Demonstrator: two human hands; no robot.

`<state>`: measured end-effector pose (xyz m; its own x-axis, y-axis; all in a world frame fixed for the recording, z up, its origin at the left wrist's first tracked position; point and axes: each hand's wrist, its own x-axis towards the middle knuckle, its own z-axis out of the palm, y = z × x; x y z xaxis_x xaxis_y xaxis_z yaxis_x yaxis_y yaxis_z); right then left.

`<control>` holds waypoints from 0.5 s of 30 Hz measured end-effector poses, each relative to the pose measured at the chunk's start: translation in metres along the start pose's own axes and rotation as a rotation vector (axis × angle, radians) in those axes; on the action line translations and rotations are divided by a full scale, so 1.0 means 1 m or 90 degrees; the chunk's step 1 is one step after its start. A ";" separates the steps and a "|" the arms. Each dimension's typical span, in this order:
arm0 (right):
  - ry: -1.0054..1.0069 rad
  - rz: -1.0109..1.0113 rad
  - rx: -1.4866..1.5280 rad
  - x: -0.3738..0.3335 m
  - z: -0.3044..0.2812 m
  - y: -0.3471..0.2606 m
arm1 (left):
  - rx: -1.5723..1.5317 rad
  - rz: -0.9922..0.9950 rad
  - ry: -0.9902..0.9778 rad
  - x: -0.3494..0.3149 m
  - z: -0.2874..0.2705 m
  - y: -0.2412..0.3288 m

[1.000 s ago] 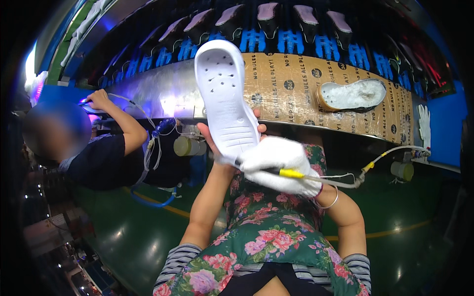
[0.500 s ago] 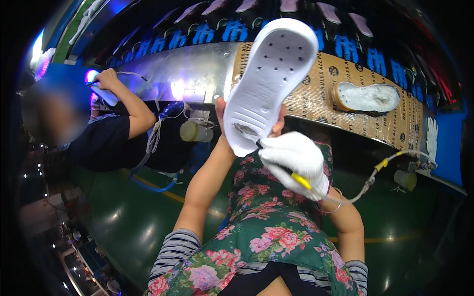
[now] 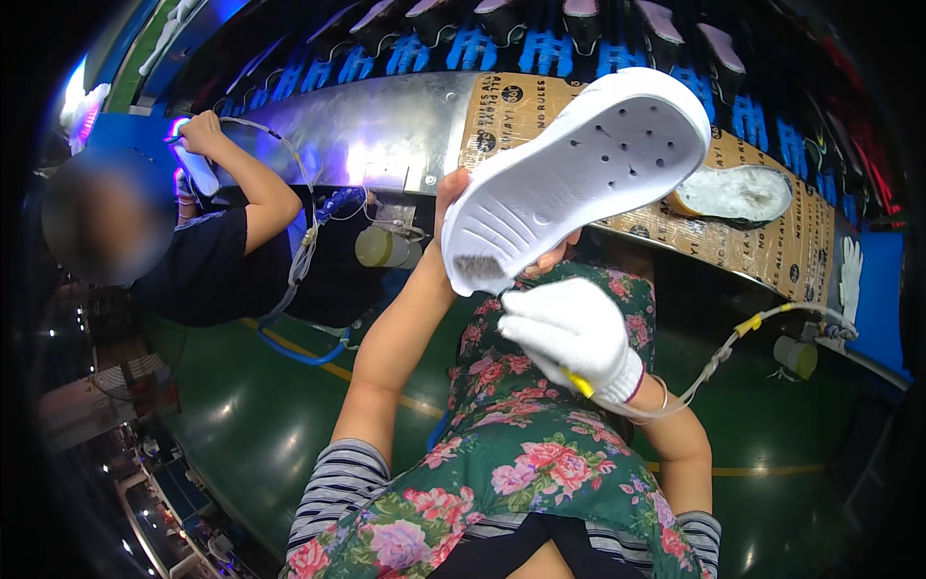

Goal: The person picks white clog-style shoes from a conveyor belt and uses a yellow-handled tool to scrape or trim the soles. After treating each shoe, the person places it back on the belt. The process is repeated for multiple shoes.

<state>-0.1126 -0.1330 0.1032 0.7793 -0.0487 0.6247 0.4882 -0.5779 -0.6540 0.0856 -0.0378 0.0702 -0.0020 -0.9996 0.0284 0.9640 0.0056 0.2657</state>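
A white foam shoe sole (image 3: 540, 207) is held up, tilted, its inner face toward me, with small holes at the toe end and ridges near the heel. My bare left hand (image 3: 449, 201) grips it from behind. The thumb shows at its left edge and some fingertips below its right edge; the rest of the hand is hidden. In a white knit glove, my right hand (image 3: 576, 328) is closed on a brush (image 3: 479, 264), whose grey bristles lie on the heel end. A thin tube (image 3: 712, 365) with yellow tape runs from this hand to the right.
Another sole (image 3: 738, 193) lies on the cardboard-covered bench (image 3: 772, 246). A white glove (image 3: 851, 280) hangs at the right, above a small jar (image 3: 795, 357). Blue holders (image 3: 548, 53) carry shoe parts along the back. At the left a person (image 3: 207, 217) works on a white piece.
The sole has turned clockwise, its toe end swinging right and down. The brush has shifted slightly down and left at the heel, with my right hand following.
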 end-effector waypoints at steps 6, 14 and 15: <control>0.042 0.100 0.191 0.002 -0.005 -0.009 | 0.073 -0.052 -0.030 0.000 -0.013 0.008; 0.009 0.049 0.116 -0.005 0.009 -0.007 | 0.098 -0.021 0.003 0.002 -0.031 0.012; 0.030 0.088 0.210 -0.002 0.006 -0.009 | 0.091 -0.022 -0.038 0.007 -0.031 0.011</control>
<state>-0.1163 -0.1229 0.1058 0.8320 -0.1501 0.5341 0.4852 -0.2701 -0.8316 0.1046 -0.0452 0.0433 -0.0550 -0.9959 0.0722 0.9154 -0.0214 0.4020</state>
